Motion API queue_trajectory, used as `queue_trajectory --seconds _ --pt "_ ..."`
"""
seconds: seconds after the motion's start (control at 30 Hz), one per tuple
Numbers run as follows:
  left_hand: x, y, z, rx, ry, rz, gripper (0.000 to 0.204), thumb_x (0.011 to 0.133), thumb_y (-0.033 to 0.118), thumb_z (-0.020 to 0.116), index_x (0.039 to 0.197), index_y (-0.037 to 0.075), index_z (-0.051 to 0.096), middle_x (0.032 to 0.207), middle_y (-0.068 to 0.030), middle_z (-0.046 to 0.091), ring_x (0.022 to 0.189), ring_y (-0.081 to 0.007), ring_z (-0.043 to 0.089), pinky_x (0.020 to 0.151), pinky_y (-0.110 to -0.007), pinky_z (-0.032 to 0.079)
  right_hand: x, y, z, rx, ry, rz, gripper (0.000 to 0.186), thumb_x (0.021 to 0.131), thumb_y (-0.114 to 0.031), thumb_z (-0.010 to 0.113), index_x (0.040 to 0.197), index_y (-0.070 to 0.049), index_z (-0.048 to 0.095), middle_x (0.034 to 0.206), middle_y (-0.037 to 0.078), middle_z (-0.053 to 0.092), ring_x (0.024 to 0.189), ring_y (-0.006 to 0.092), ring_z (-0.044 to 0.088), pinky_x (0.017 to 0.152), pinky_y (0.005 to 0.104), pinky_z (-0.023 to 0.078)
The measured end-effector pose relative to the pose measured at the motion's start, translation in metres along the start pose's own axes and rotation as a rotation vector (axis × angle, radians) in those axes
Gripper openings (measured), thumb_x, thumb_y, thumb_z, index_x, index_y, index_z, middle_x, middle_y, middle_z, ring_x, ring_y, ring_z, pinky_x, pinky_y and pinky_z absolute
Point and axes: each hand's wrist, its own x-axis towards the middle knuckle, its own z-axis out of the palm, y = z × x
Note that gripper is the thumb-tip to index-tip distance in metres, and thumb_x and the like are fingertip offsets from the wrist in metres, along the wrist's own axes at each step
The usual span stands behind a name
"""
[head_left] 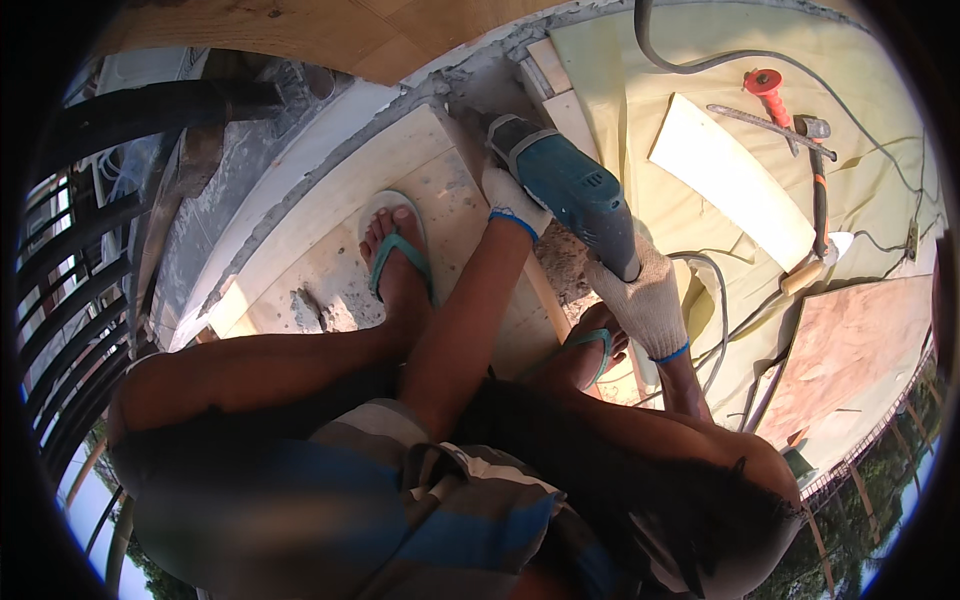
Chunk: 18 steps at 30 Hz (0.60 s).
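the teal power drill (568, 182) is pointed far-left over pale slabs (315, 225), its rear clamped in the fingers of the right hand (645, 300); its front is braced, presumably for steadiness, by the left hand (515, 200), whose hidden fingers cannot be judged. a yellowish sheet (640, 110) is spread right; black railings (150, 115) are seen left.

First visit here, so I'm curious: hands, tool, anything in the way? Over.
Left hand up front, right hand gripping rear of teal power tool. Tool pointing away, tip hard to see. Sandaled feet close by.
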Motion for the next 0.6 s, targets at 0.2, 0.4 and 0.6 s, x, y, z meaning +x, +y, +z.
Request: queue_trajectory --seconds 0.2,0.4,0.6 --pt "-0.01 -0.018 -0.003 0.005 0.035 0.155 0.062 0.113 0.067 0.042 0.138 0.018 0.07 0.135 -0.0074 0.076 0.127 -0.0297 0.071 0.111 -0.049 0.058 -0.006 0.038 -0.021 -0.002 -0.034 0.107 0.042 0.092 -0.017 0.084 0.13 0.0 0.076 0.096 0.013 0.083 0.088 0.0138 0.079 0.081 0.0338 0.064" --pt "-0.011 0.0 -0.015 0.049 -0.229 0.04 0.06 0.113 0.069 0.045 0.136 0.02 0.072 0.133 -0.0054 0.077 0.124 -0.027 0.072 0.109 -0.046 0.06 0.003 0.053 -0.014 -0.154 0.002 -0.178 0.033 0.088 -0.008 0.084 0.12 -0.001 0.077 0.096 0.011 0.083 0.087 0.0157 0.079 0.081 0.0347 0.062" --pt "-0.007 -0.002 -0.005 -0.002 -0.038 0.077 0.054 0.114 0.065 0.049 0.132 0.02 0.074 0.125 -0.0046 0.079 0.114 -0.0274 0.076 0.102 -0.044 0.064 0.016 0.049 -0.018 -0.175 -0.01 -0.111 0.056 0.086 -0.014 0.087 0.139 -0.002 0.074 0.106 0.018 0.084 0.097 0.0286 0.085 0.089 0.039 0.065"
